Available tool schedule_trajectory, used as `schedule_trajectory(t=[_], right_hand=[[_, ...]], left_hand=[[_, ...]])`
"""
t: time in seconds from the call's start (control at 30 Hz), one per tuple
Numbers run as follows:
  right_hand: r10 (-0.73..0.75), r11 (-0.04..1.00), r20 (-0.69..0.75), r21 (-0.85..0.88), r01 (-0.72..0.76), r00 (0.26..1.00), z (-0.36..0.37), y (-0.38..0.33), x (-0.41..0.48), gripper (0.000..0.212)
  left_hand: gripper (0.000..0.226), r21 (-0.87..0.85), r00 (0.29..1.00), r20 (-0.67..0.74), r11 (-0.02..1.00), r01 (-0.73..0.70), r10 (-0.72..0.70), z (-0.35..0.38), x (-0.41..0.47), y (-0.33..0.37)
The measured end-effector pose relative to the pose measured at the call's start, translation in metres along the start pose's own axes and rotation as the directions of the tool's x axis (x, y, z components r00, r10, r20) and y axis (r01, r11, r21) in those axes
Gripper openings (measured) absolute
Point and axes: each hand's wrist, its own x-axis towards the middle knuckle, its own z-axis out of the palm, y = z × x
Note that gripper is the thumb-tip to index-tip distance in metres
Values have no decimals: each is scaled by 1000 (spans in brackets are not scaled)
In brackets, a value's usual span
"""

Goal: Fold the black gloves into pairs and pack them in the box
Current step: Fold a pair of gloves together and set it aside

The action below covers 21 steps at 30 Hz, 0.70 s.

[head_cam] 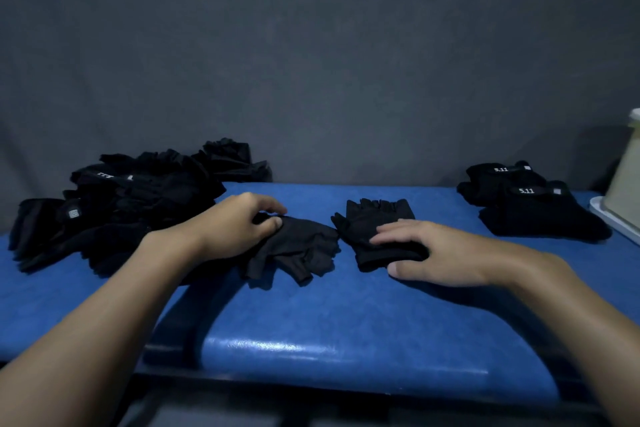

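Black fingerless glove (298, 250) & its mate (375, 218) flat at centre, just apart; loose glove pile (121, 204) left; folded prs (530, 208) right, nr pale box (627, 184).

The middle of the front part of the blue table (346, 329) is bare, and a hand can pass there. At the left a heap of black gloves (131, 204) fills the corner. At the right the folded pairs (533, 208) lie just beside the box (623, 184). Between the left glove (298, 250) and the right glove (374, 218) there is only a narrow gap

matt black cloth gloves (298, 246), glossy blue padded table (346, 333)
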Motion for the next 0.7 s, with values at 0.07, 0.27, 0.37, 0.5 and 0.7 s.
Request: schedule_trajectory(t=[0.07,0.27,0.37,0.5,0.7], right_hand=[[15,999,-37,-28,-16,999,-1,0,1,46],[7,1000,-173,15,-5,985,-1,-11,2,44],[-16,1000,-218,14,19,976,1,-17,4,38],[-33,998,-268,48,47,963,4,-18,8,31],[-52,991,-364,96,93,930,5,-20,15,29]], left_hand=[[29,4,1000,28,1000,13,-14,1,-1,-3],[44,100,997,-12,992,71,-70,-3,-3,-5],[40,130,994,-58,986,101,-94,-5,-5,0],[12,66,988,-138,994,81,-71,-8,-5,-2],[12,-169,910,-405,985,17,-85,-18,-12,7]])
